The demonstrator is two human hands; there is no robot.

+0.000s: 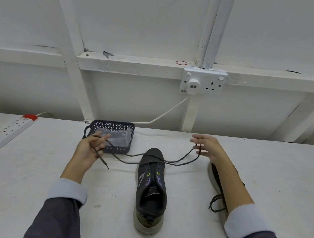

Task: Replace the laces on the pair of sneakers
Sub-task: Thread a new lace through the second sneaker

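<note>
**White-painted bench [39,166], lacing under way**

At the bench's centre a dark grey mesh sneaker [151,188] is laid, with a dark cord lace [179,161] threaded near the toe only. One end is gripped by the curled left hand [88,151]; the other is pinched by the right hand [207,146]. Should one side be pulled harder, uneven ends would likely result. The sneaker's long axis is set away from the person, toe toward the wall [135,99]
</note>
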